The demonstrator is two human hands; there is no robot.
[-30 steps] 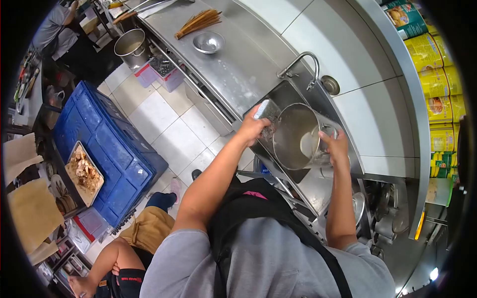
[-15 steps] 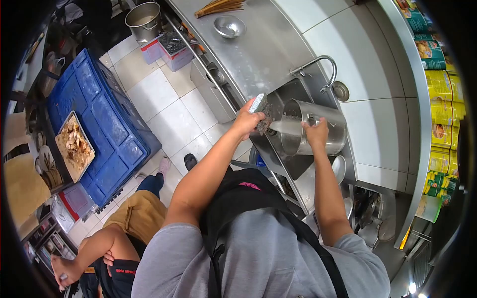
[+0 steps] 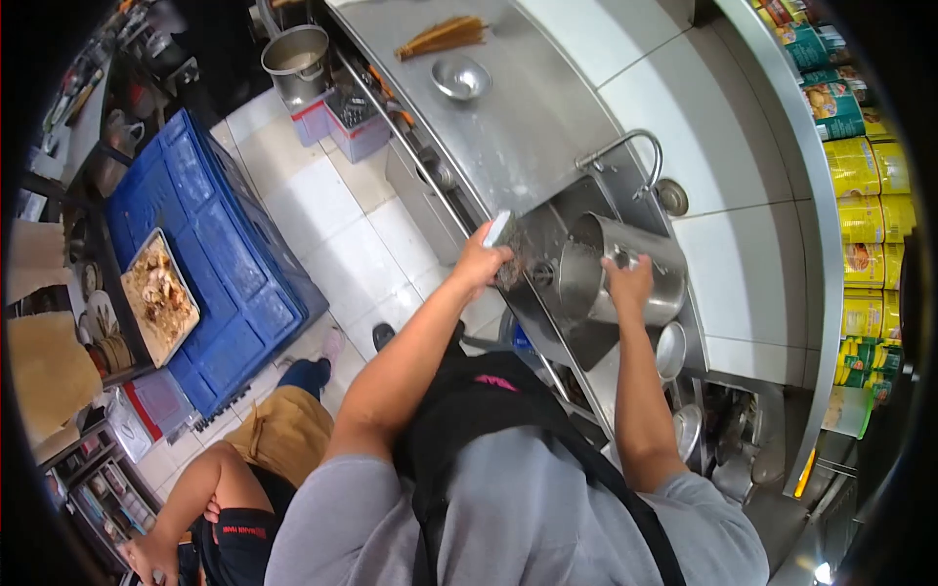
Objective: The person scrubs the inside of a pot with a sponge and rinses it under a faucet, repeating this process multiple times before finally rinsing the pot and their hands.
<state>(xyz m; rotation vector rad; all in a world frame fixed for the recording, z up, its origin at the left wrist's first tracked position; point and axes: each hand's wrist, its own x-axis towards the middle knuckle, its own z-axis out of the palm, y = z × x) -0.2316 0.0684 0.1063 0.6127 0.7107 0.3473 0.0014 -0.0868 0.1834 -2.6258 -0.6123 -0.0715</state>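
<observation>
A large metal stockpot (image 3: 657,269) lies tipped on its side over the sink (image 3: 593,198), its mouth facing left. My right hand (image 3: 628,283) is closed on the pot's side handle. My left hand (image 3: 479,262) grips a scrubbing pad (image 3: 508,249), a dark grey mesh with a pale, greenish upper part, just left of the pot's mouth. The pad and the pot are apart. Above the pot stands the curved faucet (image 3: 640,142).
A metal bowl (image 3: 461,78) and a bundle of thin sticks (image 3: 443,37) lie on the steel counter (image 3: 532,103). On the left, a tray of food (image 3: 156,293) rests on a blue chest (image 3: 220,283). A co-worker's arm (image 3: 200,483) shows at lower left.
The stream of water pouring from the pot's mouth has run out. The pot still lies tipped, and both hands keep their holds. The whole view has shifted slightly.
</observation>
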